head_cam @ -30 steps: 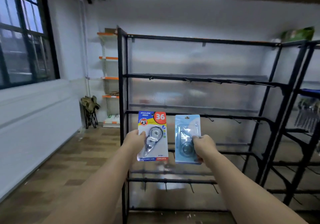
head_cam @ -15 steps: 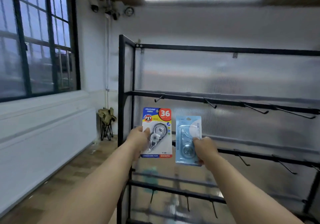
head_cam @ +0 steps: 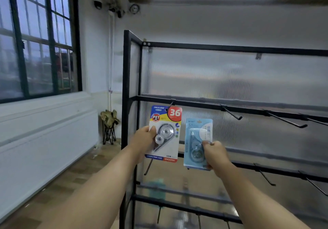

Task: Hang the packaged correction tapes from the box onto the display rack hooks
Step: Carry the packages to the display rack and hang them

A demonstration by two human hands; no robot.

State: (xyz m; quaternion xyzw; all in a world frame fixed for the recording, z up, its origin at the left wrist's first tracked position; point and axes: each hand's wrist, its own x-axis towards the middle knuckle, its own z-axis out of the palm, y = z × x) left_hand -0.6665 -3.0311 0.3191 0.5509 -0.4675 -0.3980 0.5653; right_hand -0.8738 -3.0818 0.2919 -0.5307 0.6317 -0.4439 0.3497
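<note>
Over the last second both packages have been raised from below the rail to rail level.

1. The left hand (head_cam: 142,141), at centre frame, pinches the multicoloured carded correction tape package (head_cam: 164,134) by its left edge, with the thumb on the front face. The card's top edge now meets the leftmost black wire hook (head_cam: 171,102) on the horizontal rail (head_cam: 195,103) of the black metal display rack (head_cam: 126,86). Whether the hang hole has engaged the hook tip cannot be determined.
2. The right hand (head_cam: 216,156), right of centre, pinches the light blue carded correction tape package (head_cam: 197,140) by its lower right portion. This package sits lower than the first and is clear of every hook.

Assessment: the first package appears ready for threading, so the likely next step is to align its hole with the hook tip and push it back. The neighbouring hooks to the right carry nothing.
</note>
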